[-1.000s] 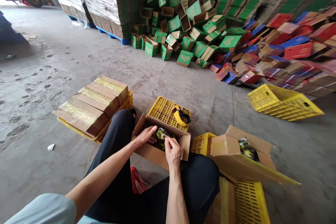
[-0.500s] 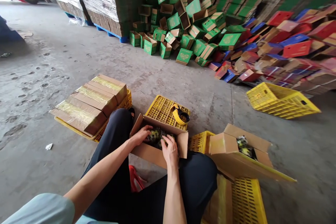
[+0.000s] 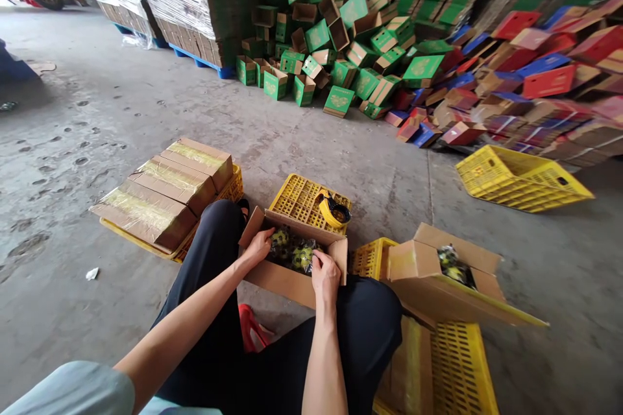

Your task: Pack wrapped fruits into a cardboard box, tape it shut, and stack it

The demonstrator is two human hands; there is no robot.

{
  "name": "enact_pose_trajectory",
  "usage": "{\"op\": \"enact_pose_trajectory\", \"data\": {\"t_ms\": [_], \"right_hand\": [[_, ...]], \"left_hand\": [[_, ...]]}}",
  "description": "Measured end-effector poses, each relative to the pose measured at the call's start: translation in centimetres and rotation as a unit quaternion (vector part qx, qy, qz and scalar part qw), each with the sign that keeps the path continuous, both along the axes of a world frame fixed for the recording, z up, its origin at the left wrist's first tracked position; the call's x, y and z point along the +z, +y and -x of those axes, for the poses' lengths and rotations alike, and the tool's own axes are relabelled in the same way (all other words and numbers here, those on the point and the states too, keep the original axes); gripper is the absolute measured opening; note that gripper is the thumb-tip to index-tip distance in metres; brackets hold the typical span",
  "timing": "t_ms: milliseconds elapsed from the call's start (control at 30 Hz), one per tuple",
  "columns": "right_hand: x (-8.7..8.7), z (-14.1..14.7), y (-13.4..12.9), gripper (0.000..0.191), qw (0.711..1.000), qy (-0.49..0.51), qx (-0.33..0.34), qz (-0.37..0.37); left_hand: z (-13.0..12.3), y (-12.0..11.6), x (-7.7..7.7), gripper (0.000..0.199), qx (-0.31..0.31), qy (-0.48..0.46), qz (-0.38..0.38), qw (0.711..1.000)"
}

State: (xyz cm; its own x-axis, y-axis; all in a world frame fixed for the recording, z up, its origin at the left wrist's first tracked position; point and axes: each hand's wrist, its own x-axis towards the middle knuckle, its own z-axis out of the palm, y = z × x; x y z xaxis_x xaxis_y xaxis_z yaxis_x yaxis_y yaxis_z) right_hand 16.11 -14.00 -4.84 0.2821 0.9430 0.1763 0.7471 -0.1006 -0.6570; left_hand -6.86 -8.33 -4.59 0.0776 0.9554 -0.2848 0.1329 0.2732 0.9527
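Note:
An open cardboard box [image 3: 287, 283] rests across my lap. Inside it lies a dark clear plastic bag [image 3: 302, 255] with round yellow-green fruit showing through; their exact kind I cannot make out. At the box's left end, my left hand [image 3: 257, 249] has its fingers closed on the bag's edge. My right hand [image 3: 326, 273] pinches the bag's right side between thumb and fingers, its wrist over the near wall of the box. The fingertips of both hands are partly hidden by the film.
Ahead, a yellow tape dispenser [image 3: 333, 210] sits on an upturned yellow crate [image 3: 296, 200]. Taped boxes [image 3: 163, 193] fill a crate on the left. Another open box [image 3: 448, 292] with bagged fruit stands right. Green cartons [image 3: 338, 100] and an empty-looking yellow crate [image 3: 523, 181] lie beyond.
Both hands have drawn back from over the fruit towards the sides of the bag. More of the fruit shows between them, and my right hand has closed to a pinch.

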Motion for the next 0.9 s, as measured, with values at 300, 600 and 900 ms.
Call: {"op": "enact_pose_trajectory", "data": {"t_ms": [300,600,900], "right_hand": [[0.6,0.0,-0.4,0.032,0.999,-0.028,-0.021,0.035],[1.5,0.5,-0.5,0.030,0.997,-0.043,-0.024,0.067],[1.9,0.7,-0.4,0.032,0.994,-0.042,-0.034,0.098]], "left_hand": [[-0.9,-1.2,-1.1,0.048,-0.090,0.140,-0.005,0.986],[-1.2,-0.5,-1.1,0.032,-0.303,0.402,-0.160,0.849],[-1.7,-0.1,-0.6,0.035,-0.292,0.457,-0.132,0.830]]}}
